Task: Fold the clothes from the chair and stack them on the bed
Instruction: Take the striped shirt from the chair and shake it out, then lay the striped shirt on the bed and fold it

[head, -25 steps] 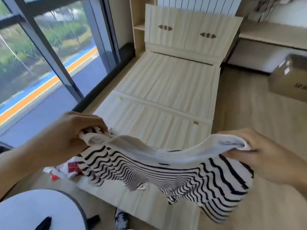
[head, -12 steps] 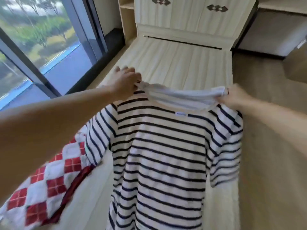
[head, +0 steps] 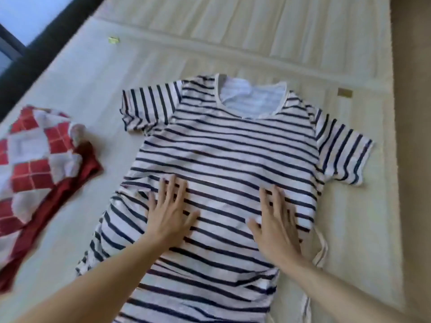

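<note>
The striped shirt [head: 228,148] lies flat on the bed [head: 233,31], collar toward 12 o'clock. The left hand [head: 170,215] and right hand [head: 275,224] press on its middle, open, fingers spread. Smoothing should probably run outward, especially toward 8 o'clock where the side is bunched, before the sleeves are folded in.

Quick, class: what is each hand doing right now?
Left hand: open, fingers spread, pressing flat on the striped T-shirt.
Right hand: open, also flat on it.
</note>
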Motion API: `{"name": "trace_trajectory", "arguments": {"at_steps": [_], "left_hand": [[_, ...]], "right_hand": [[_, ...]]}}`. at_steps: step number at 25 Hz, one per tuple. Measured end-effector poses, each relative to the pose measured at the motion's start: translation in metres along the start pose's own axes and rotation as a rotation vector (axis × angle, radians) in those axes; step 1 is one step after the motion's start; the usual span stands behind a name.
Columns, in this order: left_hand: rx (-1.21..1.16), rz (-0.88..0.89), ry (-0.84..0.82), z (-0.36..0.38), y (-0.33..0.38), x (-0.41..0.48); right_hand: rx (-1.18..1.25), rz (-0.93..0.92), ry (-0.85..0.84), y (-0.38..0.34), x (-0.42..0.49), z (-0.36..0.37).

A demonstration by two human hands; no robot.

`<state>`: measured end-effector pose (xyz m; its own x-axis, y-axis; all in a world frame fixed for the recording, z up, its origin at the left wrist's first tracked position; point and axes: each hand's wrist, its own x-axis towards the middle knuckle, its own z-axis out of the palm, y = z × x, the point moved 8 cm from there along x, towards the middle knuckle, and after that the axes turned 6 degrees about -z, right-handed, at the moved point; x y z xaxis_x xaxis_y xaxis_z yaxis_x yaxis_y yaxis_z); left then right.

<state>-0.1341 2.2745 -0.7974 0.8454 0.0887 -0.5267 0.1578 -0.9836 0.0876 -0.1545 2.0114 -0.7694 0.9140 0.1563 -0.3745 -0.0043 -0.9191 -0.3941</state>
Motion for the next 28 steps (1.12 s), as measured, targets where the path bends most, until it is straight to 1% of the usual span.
{"name": "trace_trajectory", "arguments": {"at_steps": [2, 4, 5, 7, 8, 9, 11, 13, 14, 15, 16, 18, 19, 20, 22, 23, 25, 26, 28], "left_hand": [[-0.007, -0.026, -0.014, 0.025, -0.015, 0.000], [-0.012, -0.020, 0.024, 0.030, -0.019, 0.011], [-0.027, -0.014, 0.050, 0.025, -0.017, 0.021], [-0.076, -0.004, 0.100, 0.008, -0.011, 0.031], [-0.105, 0.018, 0.150, -0.004, -0.008, 0.029], [-0.123, 0.044, 0.204, -0.015, -0.005, 0.019], [-0.118, 0.145, 0.275, -0.024, -0.006, -0.015], [-0.051, 0.249, 0.281, -0.009, -0.017, -0.061], [-0.044, 0.226, 0.274, 0.002, -0.032, -0.082], [-0.072, 0.133, 0.283, 0.011, -0.056, -0.096], [-0.142, -0.019, 0.288, 0.019, -0.084, -0.105], [-0.365, -0.357, 0.251, 0.030, -0.134, -0.114], [-0.446, -0.469, 0.232, 0.035, -0.147, -0.115], [-0.482, -0.526, 0.222, 0.037, -0.151, -0.113], [-0.495, -0.543, 0.212, 0.034, -0.154, -0.108], [-0.540, -0.515, 0.218, 0.030, -0.149, -0.104], [-0.658, -0.456, 0.191, 0.021, -0.141, -0.102], [-0.704, -0.440, 0.193, 0.014, -0.140, -0.103], [-0.804, -0.443, 0.218, 0.000, -0.145, -0.108]], "right_hand": [[-0.129, 0.053, -0.063, 0.028, -0.006, 0.035], [-0.252, 0.022, -0.043, 0.045, 0.023, 0.038], [-0.273, 0.007, -0.016, 0.051, 0.046, 0.029], [-0.264, 0.054, -0.023, 0.056, 0.087, 0.002], [-0.239, 0.085, 0.014, 0.052, 0.094, -0.013], [-0.197, 0.092, 0.088, 0.042, 0.090, -0.027], [-0.045, 0.011, 0.262, 0.017, 0.050, -0.040], [0.102, -0.029, 0.343, 0.002, -0.027, -0.023], [0.148, 0.016, 0.354, 0.004, -0.069, -0.006], [0.194, 0.111, 0.372, 0.015, -0.105, 0.011], [0.256, 0.237, 0.391, 0.029, -0.133, 0.027], [0.400, 0.473, 0.391, 0.051, -0.164, 0.056], [0.496, 0.533, 0.380, 0.057, -0.167, 0.066], [0.631, 0.577, 0.367, 0.060, -0.164, 0.073], [0.945, 0.648, 0.290, 0.058, -0.146, 0.082], [1.040, 0.664, 0.256, 0.059, -0.137, 0.083], [1.149, 0.651, 0.220, 0.053, -0.126, 0.073], [1.197, 0.632, 0.230, 0.050, -0.125, 0.063], [1.385, 0.578, 0.248, 0.040, -0.133, 0.042]]}}
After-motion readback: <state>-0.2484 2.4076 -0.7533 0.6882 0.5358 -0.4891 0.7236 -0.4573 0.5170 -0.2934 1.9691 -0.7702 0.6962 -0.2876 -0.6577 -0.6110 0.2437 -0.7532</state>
